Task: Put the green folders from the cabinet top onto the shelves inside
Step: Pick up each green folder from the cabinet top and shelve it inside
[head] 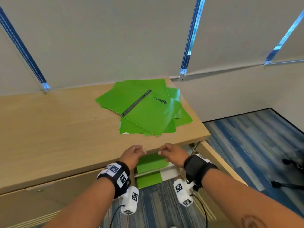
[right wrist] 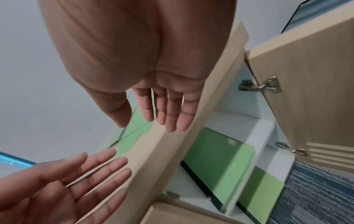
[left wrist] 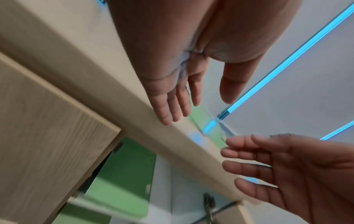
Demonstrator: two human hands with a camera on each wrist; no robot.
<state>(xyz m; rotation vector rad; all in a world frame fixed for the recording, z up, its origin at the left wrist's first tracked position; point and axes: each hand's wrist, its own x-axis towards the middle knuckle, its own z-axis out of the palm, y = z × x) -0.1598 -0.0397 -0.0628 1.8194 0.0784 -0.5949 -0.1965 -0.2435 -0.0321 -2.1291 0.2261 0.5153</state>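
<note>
Both empty, fingers loosely extended, the left hand (head: 131, 156) and right hand (head: 172, 154) are hovering at the cabinet top's (head: 49, 129) front edge, the green folders (head: 143, 109) lying fanned just beyond them, looking light, slick, bendy, likely best pinched along an overhanging edge.

Behind the cabinet you face pale roller blinds (head: 115, 38), drawn down, with narrow blue strips of window (head: 191, 35) showing between them. Each blind ends in a metal bottom rail (head: 230, 67). Below the rails a plain white wall (head: 230, 94) runs to the floor. To your right and under you lies carpet (head: 256, 142) in blue and grey streaks, edged by a dark skirting line (head: 238, 115) where it meets the wall. At the far right edge of the head view you see a dark, blurred object (head: 294, 168) standing on the carpet; what it is cannot be told.
</note>
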